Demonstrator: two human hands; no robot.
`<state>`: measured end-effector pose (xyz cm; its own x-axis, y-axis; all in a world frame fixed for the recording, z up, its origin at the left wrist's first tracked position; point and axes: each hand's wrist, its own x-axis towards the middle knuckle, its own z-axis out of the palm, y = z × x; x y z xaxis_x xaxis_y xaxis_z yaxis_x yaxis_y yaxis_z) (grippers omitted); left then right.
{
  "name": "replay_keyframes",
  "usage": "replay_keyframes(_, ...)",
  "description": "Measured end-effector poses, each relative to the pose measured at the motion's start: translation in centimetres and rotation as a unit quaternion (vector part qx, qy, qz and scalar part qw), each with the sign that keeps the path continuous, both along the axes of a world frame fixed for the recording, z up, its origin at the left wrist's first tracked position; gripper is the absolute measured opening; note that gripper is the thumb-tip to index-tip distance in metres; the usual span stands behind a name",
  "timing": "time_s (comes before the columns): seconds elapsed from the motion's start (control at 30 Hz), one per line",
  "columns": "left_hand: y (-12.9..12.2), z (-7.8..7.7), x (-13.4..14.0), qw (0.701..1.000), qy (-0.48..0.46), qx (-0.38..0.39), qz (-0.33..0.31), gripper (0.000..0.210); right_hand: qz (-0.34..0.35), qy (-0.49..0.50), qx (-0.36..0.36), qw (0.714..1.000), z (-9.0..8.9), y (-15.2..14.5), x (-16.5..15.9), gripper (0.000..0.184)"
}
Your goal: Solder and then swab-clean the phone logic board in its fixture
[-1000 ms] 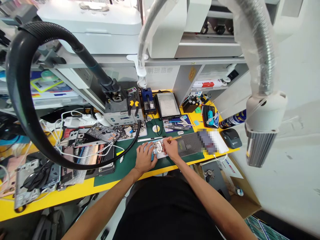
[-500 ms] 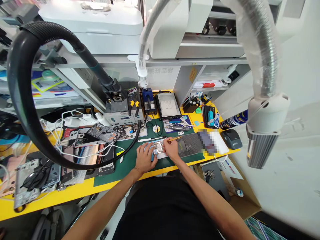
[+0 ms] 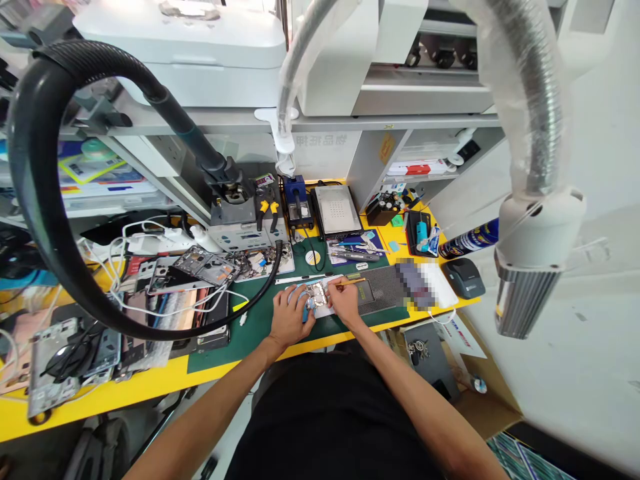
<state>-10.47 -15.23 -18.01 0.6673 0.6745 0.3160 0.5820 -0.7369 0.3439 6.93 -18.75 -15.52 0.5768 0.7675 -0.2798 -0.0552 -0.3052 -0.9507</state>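
Observation:
An opened phone (image 3: 317,297) with its circuit parts exposed lies on the green mat (image 3: 260,323) near the bench's front edge. My left hand (image 3: 289,317) rests on the phone's left end and holds it down. My right hand (image 3: 344,300) grips a thin yellow-handled tool (image 3: 353,282), whose tip meets the phone's right part. Both forearms reach in from the bottom of the view.
A thick black hose (image 3: 45,200) arcs over the left bench above several dismantled phone frames (image 3: 195,270) and white cables. A silver duct nozzle (image 3: 523,300) hangs at the right. A hot-air station (image 3: 245,223), a heating plate (image 3: 335,210), a spray can (image 3: 467,240) and a dark perforated pad (image 3: 383,290) stand behind.
The yellow tool's far end has dropped slightly and my right hand has shifted a little toward the phone. My left hand stays put.

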Motion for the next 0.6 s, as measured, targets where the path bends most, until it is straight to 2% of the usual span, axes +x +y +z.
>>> replay_keyframes(0.6,-0.03,0.08,0.06,1.0,0.005,0.003,0.001,0.032,0.015,-0.01,0.004,1.0,-0.39,-0.24,0.14,0.012)
